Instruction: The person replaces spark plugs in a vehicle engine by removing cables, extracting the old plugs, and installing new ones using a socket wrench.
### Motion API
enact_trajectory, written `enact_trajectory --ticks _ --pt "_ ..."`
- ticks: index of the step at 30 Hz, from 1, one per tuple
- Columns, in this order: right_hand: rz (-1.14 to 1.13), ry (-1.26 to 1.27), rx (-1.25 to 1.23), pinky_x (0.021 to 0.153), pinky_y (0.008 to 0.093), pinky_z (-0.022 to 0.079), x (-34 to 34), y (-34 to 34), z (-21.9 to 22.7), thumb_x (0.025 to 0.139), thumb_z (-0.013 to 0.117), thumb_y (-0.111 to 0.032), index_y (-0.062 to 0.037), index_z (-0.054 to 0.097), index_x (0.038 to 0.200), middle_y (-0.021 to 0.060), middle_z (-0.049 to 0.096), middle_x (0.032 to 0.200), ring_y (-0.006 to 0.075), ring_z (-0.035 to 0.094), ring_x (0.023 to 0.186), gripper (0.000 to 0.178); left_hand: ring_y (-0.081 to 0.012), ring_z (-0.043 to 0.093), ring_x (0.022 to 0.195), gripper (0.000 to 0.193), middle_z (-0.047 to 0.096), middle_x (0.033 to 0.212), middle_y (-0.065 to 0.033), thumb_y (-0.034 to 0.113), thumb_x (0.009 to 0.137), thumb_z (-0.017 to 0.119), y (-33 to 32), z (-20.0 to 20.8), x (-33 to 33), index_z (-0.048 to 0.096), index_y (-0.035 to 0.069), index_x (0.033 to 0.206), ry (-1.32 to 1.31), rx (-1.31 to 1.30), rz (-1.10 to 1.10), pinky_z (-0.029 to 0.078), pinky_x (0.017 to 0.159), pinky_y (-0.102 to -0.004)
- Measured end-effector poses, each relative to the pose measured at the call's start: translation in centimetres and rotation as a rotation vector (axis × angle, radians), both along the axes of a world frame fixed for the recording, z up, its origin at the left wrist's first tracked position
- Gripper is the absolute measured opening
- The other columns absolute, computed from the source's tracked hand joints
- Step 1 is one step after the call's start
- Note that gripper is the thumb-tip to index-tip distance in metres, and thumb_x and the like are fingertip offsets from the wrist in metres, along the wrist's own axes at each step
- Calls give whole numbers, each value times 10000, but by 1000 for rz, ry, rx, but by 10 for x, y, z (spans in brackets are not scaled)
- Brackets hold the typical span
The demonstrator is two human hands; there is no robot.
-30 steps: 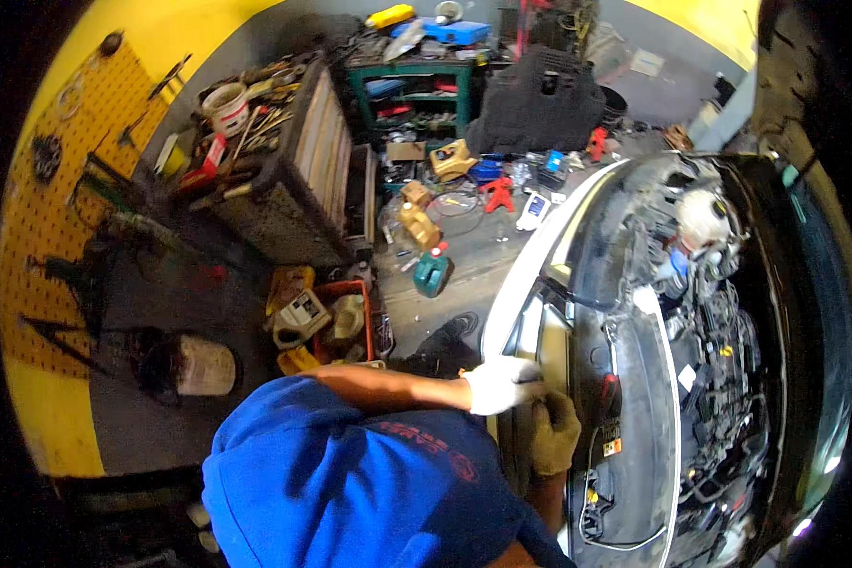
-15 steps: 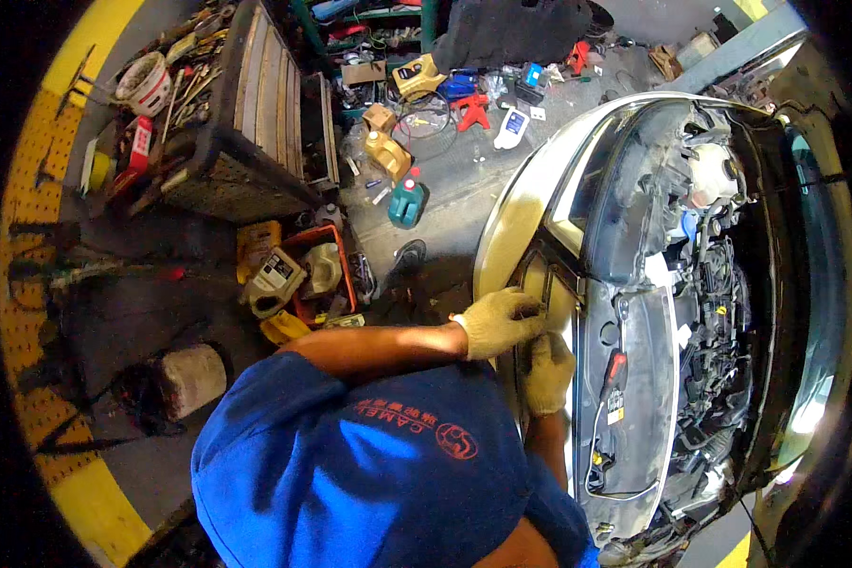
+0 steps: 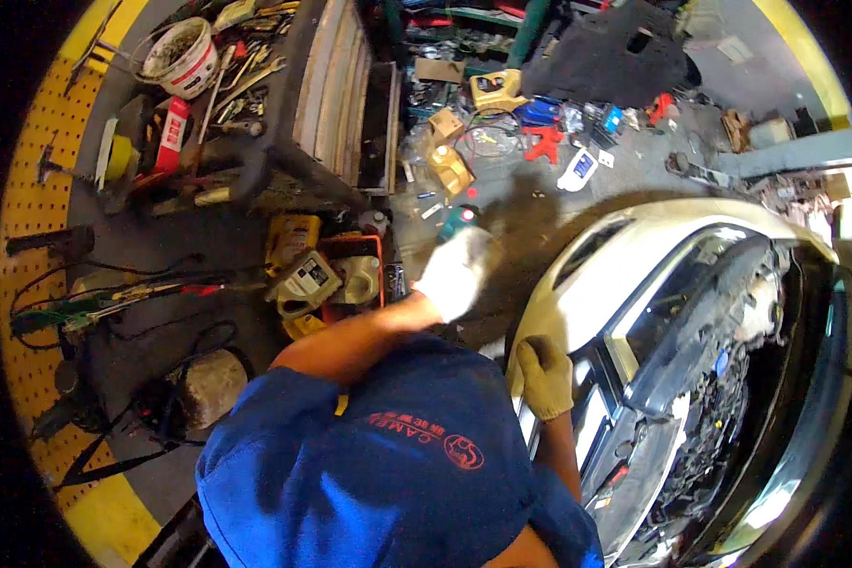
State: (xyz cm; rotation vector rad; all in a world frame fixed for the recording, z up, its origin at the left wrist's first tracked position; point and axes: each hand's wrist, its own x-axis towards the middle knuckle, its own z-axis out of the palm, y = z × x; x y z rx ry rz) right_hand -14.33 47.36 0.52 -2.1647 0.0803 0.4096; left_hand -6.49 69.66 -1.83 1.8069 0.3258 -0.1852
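We see left hand, pale glove, lifted off car, reaching toward floor clutter near green tool; blurred, so grip unreadable. Right hand, yellow-green glove, flat on cream bumper beside headlight, fingers relaxed, gripping nothing. We judge front-end work mid-way: hood up, engine bay exposed, bumper not off. Blue shirt hides lower bumper; engine bay parts hard to make out in shadow.

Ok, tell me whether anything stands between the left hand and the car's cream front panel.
Nothing visible does. The blurred left hand hangs in the air beside the cream front panel, only shadowed floor between. The right hand rests on that panel.
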Motion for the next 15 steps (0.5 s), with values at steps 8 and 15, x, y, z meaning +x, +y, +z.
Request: enact_trajectory --ticks 8,15 --pt "165 56 -127 702 413 532 37 35 -10 910 648 -258 25 700 970 201 704 797 303 703 752 293 -321 661 934 319 681 1008 -192 216 956 619 178 -5 31 557 43 1217 -298 628 777 507 896 -412" --pt "215 71 -192 787 467 528 48 33 -21 891 655 -294 -15 697 977 204 712 888 392 688 841 295 -297 657 990 298 688 1091 -184 213 945 644 265 43 49 615 -8 1143 -396 730 1048 496 917 -389"
